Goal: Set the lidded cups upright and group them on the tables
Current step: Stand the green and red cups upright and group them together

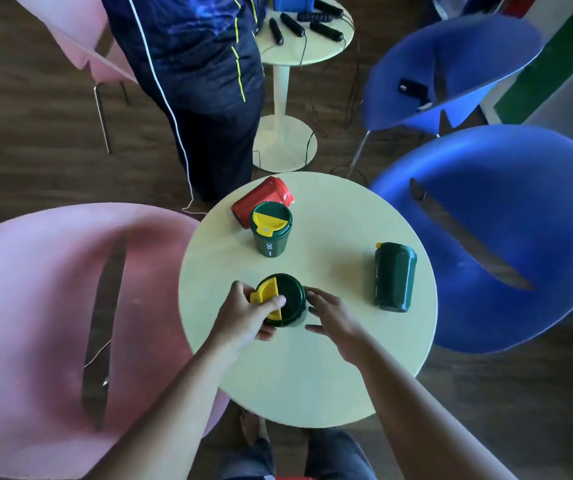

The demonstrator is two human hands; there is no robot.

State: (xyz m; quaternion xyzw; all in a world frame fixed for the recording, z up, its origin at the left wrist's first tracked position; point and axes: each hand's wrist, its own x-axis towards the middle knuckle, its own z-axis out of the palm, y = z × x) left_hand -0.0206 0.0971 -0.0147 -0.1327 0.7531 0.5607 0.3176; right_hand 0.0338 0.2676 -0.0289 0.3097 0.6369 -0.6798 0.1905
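Head view: four lidded cups on the round pale counter (312,375), three green, one red. One green cup (271,233) stands upright, touching the red cup (261,199) lying behind it; another green cup (395,276) lies on its side at right. The left hand (243,317) fingers grip the near green cup (287,301) by its yellow lid flap, hiding its body; the right hand (337,317) fingers spread wide beside it. Two blue and two pink chairs ring the counter on dark wood floor.

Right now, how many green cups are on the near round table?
3: one upright green cup beside the red cup, one held green cup between both hands, one lying green cup at right.
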